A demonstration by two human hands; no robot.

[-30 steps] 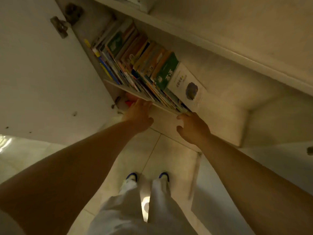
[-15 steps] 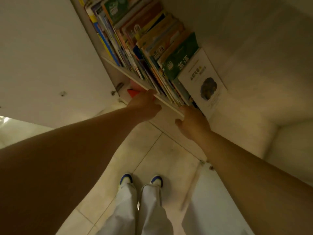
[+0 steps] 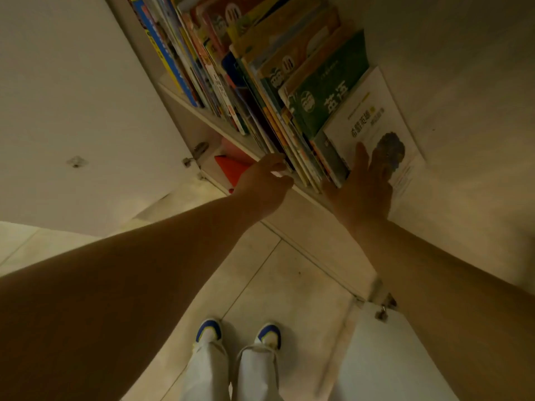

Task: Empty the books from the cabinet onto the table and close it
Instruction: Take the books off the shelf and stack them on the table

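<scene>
A leaning row of several colourful books (image 3: 260, 82) fills a shelf (image 3: 202, 115) of the open white cabinet. The rightmost book is white (image 3: 373, 123), with a green one (image 3: 327, 91) beside it. My right hand (image 3: 364, 186) lies flat and spread on the white book's cover, thumb by the spines at the row's front. My left hand (image 3: 265, 183) has its fingers curled at the front edges of the books in the middle of the row; whether it grips any is hidden.
The cabinet's left door (image 3: 72, 111) stands open, its hinge (image 3: 197, 153) by the shelf. A red object (image 3: 231, 169) lies on the shelf below. The right door (image 3: 390, 357) is open at lower right. Tiled floor (image 3: 275, 285) and my shoes (image 3: 237, 334) lie beneath.
The view has closed in on the shelf. My right hand rose from the shelf edge onto the white book's cover. My left hand went up to the books' front edges.
</scene>
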